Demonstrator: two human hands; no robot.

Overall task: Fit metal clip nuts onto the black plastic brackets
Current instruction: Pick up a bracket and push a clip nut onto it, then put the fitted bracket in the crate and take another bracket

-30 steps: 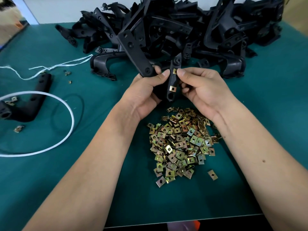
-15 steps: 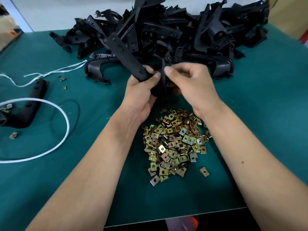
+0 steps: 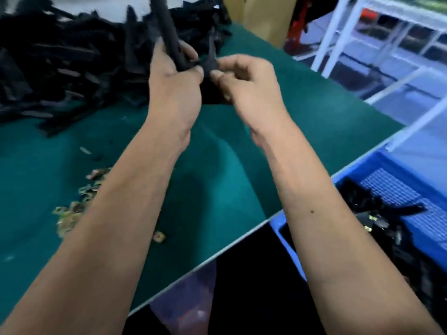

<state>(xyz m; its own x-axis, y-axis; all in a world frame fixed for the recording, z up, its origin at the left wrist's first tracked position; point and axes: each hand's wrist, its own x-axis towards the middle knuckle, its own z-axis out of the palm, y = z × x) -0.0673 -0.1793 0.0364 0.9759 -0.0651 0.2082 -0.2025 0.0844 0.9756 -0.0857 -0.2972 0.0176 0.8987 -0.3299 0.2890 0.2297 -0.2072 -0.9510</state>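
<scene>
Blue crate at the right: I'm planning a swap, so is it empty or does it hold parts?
Not empty. The blue crate holds black brackets on its ribbed floor, some showing brass clips; part of the floor is bare.

— What carries everything here?
— A desk (image 3: 217, 189) with a green top.
— And lying on it?
— A blurred heap of black plastic brackets (image 3: 72, 56) at the far left, and a scatter of metal clip nuts (image 3: 75, 209) near the front edge.

Green table mat (image 3: 217, 180); blue crate (image 3: 396, 175); white rack (image 3: 348, 25)
</scene>
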